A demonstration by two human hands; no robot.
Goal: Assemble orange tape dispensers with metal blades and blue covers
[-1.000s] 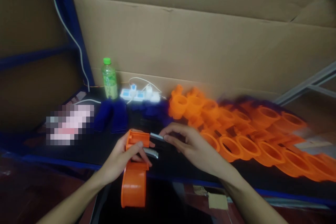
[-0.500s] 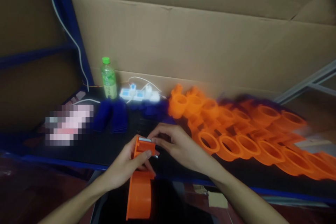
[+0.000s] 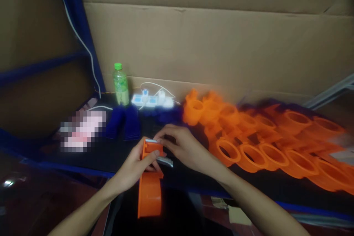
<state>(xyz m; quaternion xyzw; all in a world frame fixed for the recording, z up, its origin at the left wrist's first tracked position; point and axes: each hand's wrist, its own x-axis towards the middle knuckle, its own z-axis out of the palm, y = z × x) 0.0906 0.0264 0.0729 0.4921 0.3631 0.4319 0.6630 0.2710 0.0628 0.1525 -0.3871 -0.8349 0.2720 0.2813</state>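
Note:
My left hand [image 3: 139, 160] is closed around an orange plastic tape dispenser [image 3: 149, 197], whose wide round part hangs down below the fingers. Across the top end of its frame lies a serrated metal blade [image 3: 151, 141]. My right hand [image 3: 178, 143] pinches at the right end of this blade, thumb and forefinger together; the fingertips cover that corner. Out from under the left thumb, to the right, sticks a grey metal strip [image 3: 165, 161]. Many more orange tape dispensers [image 3: 253, 156] lie in rows on the black table to the right of my hands.
On the black table [image 3: 91, 160] stand a green-capped bottle [image 3: 121, 86] and a white power strip [image 3: 152, 100] with cables. Dark blue pieces [image 3: 131, 123] lie in front of them. A pixelated pink item [image 3: 85, 131] is at left. Cardboard [image 3: 193, 44] rises behind.
The view has shifted, so the table things appear slightly further right. The grey metal strip under my left thumb now sticks out further. Both hands stay on the dispenser.

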